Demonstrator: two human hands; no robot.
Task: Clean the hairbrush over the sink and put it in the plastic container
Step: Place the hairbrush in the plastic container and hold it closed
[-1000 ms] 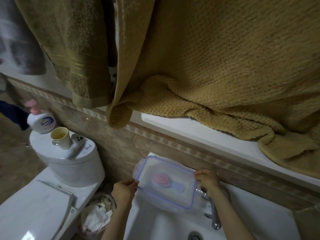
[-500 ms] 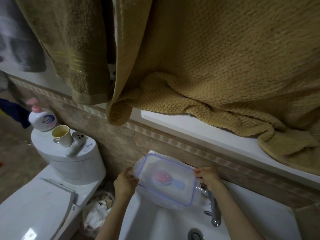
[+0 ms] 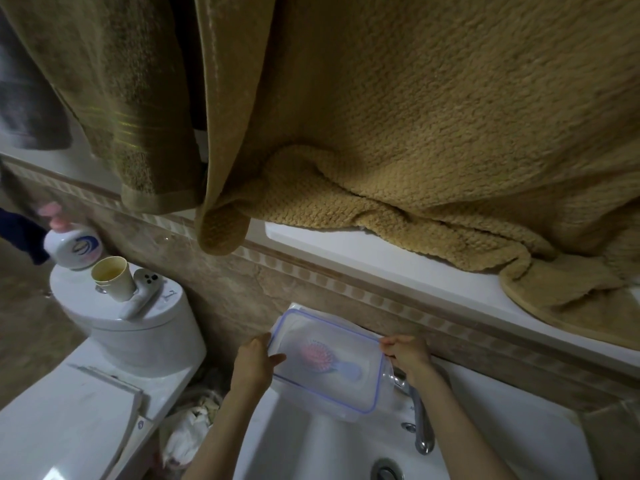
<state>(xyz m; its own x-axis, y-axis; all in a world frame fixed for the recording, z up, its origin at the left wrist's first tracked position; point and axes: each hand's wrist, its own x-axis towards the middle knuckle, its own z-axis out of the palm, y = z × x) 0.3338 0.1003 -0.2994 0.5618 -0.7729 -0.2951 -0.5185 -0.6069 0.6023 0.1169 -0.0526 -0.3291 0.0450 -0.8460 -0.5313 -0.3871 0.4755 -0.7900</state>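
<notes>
A clear plastic container (image 3: 349,400) with a blue-rimmed lid sits on the back left corner of the white sink (image 3: 311,445). Through the lid I see the hairbrush (image 3: 320,356), pink head and pale blue handle, lying inside. My left hand (image 3: 254,363) grips the container's left edge, thumb on the lid. My right hand (image 3: 407,353) holds its far right corner, fingers curled over the rim.
A chrome faucet (image 3: 420,420) stands just right of the container, the drain (image 3: 386,472) below it. Tan towels (image 3: 415,133) hang low overhead and rest on the white ledge (image 3: 381,268). A toilet tank (image 3: 138,327) at left carries a cup and a soap bottle; a waste bin (image 3: 187,434) stands between.
The container has stayed at the sink corner. My left hand shifted slightly along its left edge, with the thumb now lying on the lid. The view tilted a little.
</notes>
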